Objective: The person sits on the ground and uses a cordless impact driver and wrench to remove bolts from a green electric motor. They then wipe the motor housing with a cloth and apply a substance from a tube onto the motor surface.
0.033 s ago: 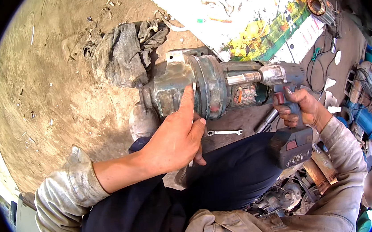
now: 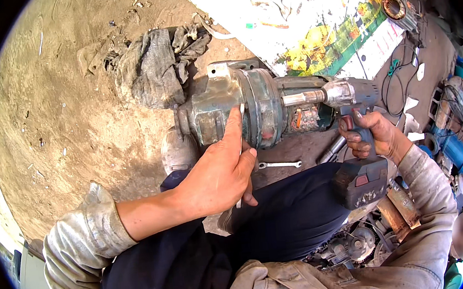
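Head view: grimy green gearmotor point(image 2: 214, 107); left hand point(image 2: 217, 171) at flange point(image 2: 267, 119), grip unclear; right hand point(image 2: 378, 132) gripping impact wrench point(image 2: 343, 92).

From afar, I have the geared motor point(image 2: 261, 100) on the floor point(image 2: 46, 134), a rag point(image 2: 149, 71) behind its left end, a spanner point(image 2: 281, 165) before it, a power driver point(image 2: 344, 91) rightward.

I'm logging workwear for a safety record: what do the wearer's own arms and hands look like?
The left hand and right hand are ungloved; grimy smudges mark the right. The left sleeve and right sleeve are long, greyish-beige and stained, the left ending in a loose cuff.
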A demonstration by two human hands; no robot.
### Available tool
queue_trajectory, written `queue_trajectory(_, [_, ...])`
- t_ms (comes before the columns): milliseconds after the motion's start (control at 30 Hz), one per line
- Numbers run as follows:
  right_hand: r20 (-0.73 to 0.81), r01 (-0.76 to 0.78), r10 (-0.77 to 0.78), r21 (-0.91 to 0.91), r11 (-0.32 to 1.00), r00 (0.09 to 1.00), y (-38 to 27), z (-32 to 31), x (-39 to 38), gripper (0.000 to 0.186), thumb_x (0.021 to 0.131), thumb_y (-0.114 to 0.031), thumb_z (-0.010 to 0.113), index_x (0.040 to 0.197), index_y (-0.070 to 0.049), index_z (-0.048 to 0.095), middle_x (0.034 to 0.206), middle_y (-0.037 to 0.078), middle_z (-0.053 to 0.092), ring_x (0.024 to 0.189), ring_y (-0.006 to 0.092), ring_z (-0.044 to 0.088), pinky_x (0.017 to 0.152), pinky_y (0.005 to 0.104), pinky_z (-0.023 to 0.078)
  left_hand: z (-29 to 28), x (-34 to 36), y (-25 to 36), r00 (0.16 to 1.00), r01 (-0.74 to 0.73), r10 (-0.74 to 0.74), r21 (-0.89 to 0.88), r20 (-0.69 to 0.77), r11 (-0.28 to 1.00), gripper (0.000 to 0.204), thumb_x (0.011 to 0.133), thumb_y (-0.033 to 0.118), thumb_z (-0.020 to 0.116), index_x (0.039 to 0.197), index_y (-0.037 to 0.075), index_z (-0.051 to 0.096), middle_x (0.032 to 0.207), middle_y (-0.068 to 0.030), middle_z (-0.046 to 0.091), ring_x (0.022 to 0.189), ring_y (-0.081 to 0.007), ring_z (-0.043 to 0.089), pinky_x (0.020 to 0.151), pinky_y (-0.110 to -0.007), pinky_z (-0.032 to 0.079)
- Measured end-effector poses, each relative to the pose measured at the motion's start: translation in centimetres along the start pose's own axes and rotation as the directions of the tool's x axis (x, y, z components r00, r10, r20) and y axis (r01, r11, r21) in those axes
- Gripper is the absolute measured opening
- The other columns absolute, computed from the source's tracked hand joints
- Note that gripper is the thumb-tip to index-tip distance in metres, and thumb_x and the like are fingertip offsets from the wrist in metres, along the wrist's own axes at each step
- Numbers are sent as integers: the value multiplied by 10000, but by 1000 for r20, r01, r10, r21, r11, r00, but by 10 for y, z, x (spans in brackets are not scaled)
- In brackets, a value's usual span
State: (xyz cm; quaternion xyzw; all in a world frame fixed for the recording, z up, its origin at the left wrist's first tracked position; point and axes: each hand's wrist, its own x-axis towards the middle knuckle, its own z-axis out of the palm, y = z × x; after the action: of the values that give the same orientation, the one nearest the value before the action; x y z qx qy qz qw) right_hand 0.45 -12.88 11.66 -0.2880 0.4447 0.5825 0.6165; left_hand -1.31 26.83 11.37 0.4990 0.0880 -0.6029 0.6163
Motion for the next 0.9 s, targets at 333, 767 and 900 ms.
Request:
queue_trajectory(333, [-25,9,-10,-25,1000,1000,7,11,0,381,977,-421,650,1090,-61,601,763,32,526,517,148,514,495,344,460,10,3,5,999,13,-15,-73,-29,997,758,1030,23,374,1493,-124,-208,755,-157,585,531,-246,648,565,-406,636])
queue_trajectory(767, [17,26,-26,5,1000,1000,11,2,2,371,986,-417,639,1091,-62,614,753,24,533,523,145,507,496,335,447,16,9,0,998,-43,40,-77,-39,996,777,1017,-12,383,1485,-120,-228,776,-152,586,540,-246,657,533,-391,631])
queue_trajectory(900, [12,42,-42,9,999,999,12,6,2,379,993,-411,630,1139,-62,612,765,25,538,535,148,510,508,328,445,14,8,-2,999,-20,18,-49,-36,999,755,1036,24,370,1503,-103,-210,801,-155,591,553,-248,664,539,-386,630])
